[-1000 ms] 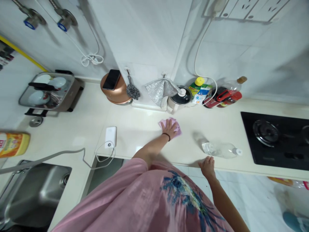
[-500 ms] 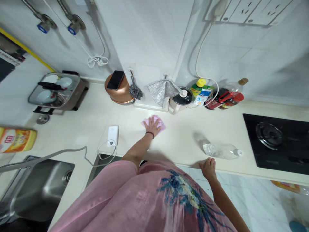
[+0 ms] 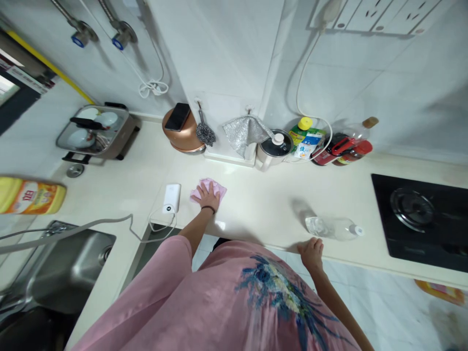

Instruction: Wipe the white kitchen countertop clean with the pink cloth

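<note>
My left hand (image 3: 206, 196) lies flat with fingers spread on a pink cloth (image 3: 221, 189), pressing it against the cream countertop (image 3: 252, 204). A dark beaded bracelet is round that wrist. Just left of the cloth lies a white power bank (image 3: 171, 197) with a white cable attached. My right hand (image 3: 311, 252) rests on the counter's front edge, fingers laid over it and thumb apart, holding nothing. Close beyond it, a clear plastic bottle (image 3: 334, 228) with a white cap lies on its side, apart from the fingers.
Along the wall stand a copper-coloured pot (image 3: 183, 134) with a phone (image 3: 178, 117) on it, a kettle (image 3: 274, 148) and several condiment containers. A black stove (image 3: 431, 239) is at right. A sink (image 3: 69, 278), a detergent bottle (image 3: 34, 196) and an electric pan (image 3: 111, 139) are at left.
My left hand has slid left with the pink cloth, closer to the power bank. My right hand stays at the counter edge. The camera view has shifted slightly.
</note>
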Motion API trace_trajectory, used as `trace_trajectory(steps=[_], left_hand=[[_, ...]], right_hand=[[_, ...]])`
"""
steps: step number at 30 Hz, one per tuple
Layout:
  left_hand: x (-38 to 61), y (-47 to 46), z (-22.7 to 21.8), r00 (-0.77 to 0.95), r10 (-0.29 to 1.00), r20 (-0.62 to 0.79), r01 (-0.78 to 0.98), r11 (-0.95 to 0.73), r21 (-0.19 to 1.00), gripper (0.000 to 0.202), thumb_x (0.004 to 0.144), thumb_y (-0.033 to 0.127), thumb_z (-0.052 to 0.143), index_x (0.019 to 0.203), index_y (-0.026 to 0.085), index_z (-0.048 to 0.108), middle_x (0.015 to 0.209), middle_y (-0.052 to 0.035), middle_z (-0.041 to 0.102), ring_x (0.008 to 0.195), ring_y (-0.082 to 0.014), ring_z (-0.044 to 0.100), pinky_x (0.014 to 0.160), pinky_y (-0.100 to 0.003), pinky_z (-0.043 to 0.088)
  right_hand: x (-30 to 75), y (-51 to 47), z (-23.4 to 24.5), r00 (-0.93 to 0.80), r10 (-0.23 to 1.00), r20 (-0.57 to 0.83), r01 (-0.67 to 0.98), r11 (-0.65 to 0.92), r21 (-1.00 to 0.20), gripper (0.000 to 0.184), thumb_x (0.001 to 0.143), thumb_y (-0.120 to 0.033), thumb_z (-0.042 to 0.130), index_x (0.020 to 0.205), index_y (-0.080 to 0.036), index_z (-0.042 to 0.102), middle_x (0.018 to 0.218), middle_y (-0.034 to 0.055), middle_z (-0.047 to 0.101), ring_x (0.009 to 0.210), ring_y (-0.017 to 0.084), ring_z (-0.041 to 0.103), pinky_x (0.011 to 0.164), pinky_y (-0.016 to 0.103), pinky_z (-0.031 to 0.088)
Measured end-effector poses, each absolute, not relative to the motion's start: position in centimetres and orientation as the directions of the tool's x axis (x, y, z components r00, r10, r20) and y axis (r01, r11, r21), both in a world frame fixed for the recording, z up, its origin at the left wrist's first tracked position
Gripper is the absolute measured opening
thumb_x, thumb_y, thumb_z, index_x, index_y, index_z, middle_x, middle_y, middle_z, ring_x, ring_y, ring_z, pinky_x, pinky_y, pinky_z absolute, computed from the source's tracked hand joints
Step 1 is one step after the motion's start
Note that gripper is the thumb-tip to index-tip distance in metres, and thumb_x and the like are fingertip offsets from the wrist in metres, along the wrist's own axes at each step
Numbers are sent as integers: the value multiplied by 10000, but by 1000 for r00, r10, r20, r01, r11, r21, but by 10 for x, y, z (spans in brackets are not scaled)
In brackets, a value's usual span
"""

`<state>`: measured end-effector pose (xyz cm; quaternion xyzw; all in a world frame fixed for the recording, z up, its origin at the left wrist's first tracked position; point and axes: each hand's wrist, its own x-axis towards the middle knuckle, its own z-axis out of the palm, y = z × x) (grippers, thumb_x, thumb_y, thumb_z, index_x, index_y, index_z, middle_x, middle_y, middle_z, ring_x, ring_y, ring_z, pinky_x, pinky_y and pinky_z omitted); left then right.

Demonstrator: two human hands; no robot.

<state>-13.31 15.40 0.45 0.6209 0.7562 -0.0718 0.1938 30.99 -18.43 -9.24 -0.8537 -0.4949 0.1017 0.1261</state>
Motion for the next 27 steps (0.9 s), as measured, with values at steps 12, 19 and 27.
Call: trace_trajectory(steps=[12,19,27], left_hand=[[45,24,-9,620,695,-365,774,-463,432,784,1039,589,490,1763,376,276,1864,-67,22,1711,-406,-45,1300,-774,-62],[11,23,-12,653,682,-329,750,-519,411,768,1035,598,517,1748,406,306,1863,-49,76,1714,-395,35,1311,-761,-41],[-141,70,-9,138,923,-358,980,-76,183,718,1089,545,374,1767,328,280,1863,-95,72,1711,-410,-14,1282,-807,57]], right_hand=[[305,-182,-86,491,869,-58,810,-480,-338,879,1019,-533,393,1621,77,199,1681,455,226,1620,573,188,1239,795,300],[308,-181,-85,501,864,-45,789,-477,-387,905,1019,-603,375,1610,70,242,1691,453,212,1609,592,170,1223,823,279],[309,-178,-83,504,861,-73,778,-489,-394,941,985,-606,388,1593,103,267,1682,454,231,1612,586,183,1252,804,254]])
